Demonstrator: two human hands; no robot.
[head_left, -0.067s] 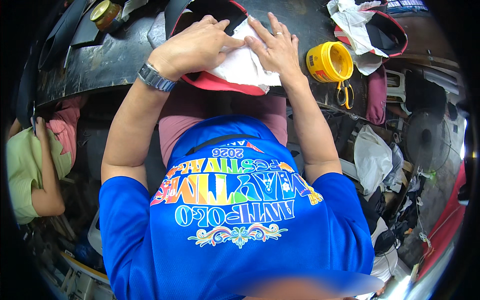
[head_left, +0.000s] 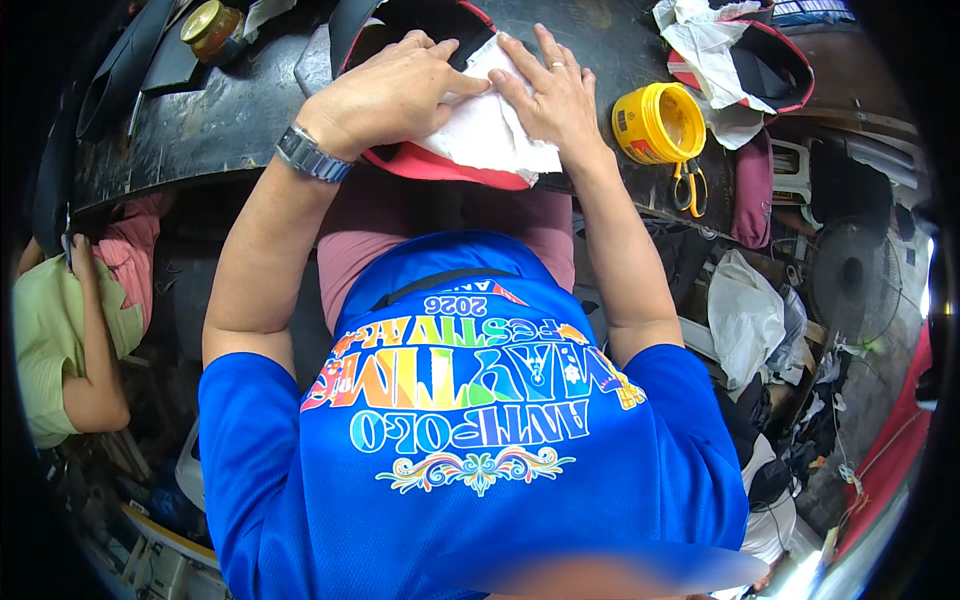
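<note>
From where I stand, I see a person in a blue shirt [head_left: 480, 540] sitting at a black desk [head_left: 190, 130], with the 2 bare hands close together on a white cloth [head_left: 500, 135]. This cloth lies on a black piece with red edge [head_left: 450, 168], at the near border of the desk, just in front of the person's thighs. The left hand [head_left: 390, 90] is bent over the left part of the work, and its thumb reaches across onto the cloth; the undersides of its other fingers are hidden, so I cannot tell if this grip is closed on anything. The right hand [head_left: 552, 100] lies with the palm down and the fingers spread, its thumb near the tip of the left thumb; this grip is wide and has hold of nothing that I can see, it only touches the cloth. A metal watch [head_left: 312, 155] is on the left wrist. To the right of the right hand stands an open yellow jar [head_left: 640, 125], and just beside it are scissors [head_left: 690, 190] with orange and black handles. Farther right lies another red-edged black piece [head_left: 790, 70], partly covered by white material [head_left: 705, 50].
</note>
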